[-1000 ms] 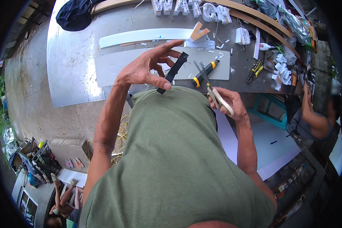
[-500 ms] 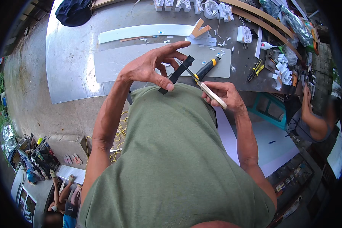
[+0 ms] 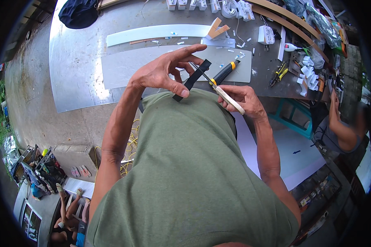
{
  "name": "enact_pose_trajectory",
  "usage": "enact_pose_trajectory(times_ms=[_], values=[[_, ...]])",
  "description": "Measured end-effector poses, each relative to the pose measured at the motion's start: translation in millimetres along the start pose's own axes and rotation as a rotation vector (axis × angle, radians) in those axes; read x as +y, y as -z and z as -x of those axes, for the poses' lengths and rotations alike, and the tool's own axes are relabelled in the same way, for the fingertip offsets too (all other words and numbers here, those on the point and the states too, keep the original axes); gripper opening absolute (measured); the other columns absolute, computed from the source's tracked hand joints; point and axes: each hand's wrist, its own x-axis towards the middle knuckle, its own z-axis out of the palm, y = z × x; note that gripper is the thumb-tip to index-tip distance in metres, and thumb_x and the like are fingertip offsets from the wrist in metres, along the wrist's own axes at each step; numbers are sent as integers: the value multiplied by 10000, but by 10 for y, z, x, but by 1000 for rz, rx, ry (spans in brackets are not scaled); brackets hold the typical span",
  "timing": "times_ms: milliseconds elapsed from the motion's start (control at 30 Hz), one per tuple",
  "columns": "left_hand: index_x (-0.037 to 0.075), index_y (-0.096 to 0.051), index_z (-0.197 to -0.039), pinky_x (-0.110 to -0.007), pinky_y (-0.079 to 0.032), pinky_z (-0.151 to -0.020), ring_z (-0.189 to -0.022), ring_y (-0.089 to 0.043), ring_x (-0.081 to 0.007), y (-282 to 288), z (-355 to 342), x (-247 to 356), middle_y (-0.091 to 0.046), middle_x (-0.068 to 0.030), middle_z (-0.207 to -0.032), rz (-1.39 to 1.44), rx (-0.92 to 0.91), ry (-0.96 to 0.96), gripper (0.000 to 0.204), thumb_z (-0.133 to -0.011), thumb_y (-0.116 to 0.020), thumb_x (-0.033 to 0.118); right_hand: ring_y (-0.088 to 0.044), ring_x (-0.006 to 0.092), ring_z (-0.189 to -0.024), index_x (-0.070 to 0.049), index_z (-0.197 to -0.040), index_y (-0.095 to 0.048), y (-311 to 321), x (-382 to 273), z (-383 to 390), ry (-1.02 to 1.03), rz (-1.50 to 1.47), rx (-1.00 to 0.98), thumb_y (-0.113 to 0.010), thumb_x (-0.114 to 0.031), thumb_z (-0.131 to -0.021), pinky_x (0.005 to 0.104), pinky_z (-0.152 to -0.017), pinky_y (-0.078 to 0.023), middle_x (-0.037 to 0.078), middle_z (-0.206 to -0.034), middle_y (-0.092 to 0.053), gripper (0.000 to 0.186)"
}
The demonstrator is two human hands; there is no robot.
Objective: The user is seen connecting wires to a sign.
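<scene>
Near upper centre, your left hand pinches the black strip, slanting lower left to upper right; your right hand grips scissors, blades crossing it

A strip sits in the left hand; scissors in the right hand cross it from the right. Beyond, on the table, a utility knife lies on a sheet, pliers to its right.
</scene>
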Motion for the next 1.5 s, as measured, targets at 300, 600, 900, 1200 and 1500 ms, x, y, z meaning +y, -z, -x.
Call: enact_pose_trajectory(times_ms=[300, 600, 900, 1200, 1500], values=[[49, -304, -1573, -309, -603, -677, -1063, -654, -255, -32, -12, 1, -597, -163, -1287, 21, -9, 18, 1299, -493, -971, 324, -685, 166, -982, 63, -1360, -577, 13, 36, 11, 11, -13, -10, -816, -58, -775, 299, -933, -541, 121, -1041, -727, 644], [39, -288, -1576, -318, -610, -690, -1089, -642, -261, -4, -11, 12, -571, -175, -1327, 51, -40, 19, 1328, -473, -973, 317, -681, 148, -951, 32, -1350, -600, -2, 99, -3, -44, 106, 41, -832, -45, -781, 299, -905, -551, 118, -1032, -721, 619], [102, -211, -1609, -340, -604, -768, -1098, -616, -266, 77, -146, -208, -423, -231, -1501, -63, 62, 17, 1347, -516, -975, 296, -695, 153, -983, -36, -1384, -590, 389, 406, 63, 62, 251, 191, -768, -30, -840, 307, -870, -565, 88, -1142, -715, 573], [110, -222, -1584, -442, -543, -961, -1211, -563, -408, -494, -1092, -679, -397, -219, -1526, -995, 234, -100, 1199, -618, -926, 194, -674, 407, -962, 17, -1201, -617, 904, 998, -197, 220, 925, 1078, -685, -45, -836, 442, -849, -536, 233, -1069, -678, 377], [69, -185, -1608, -454, -409, -1115, -1420, -417, -385, -353, -909, -368, -362, -309, -1547, -175, 126, 188, 935, -947, -624, 563, -611, 341, -994, -40, -1146, -671, 568, 416, -327, 381, 1216, 995, -764, -100, -798, 454, -849, -503, 135, -1015, -632, 366]])
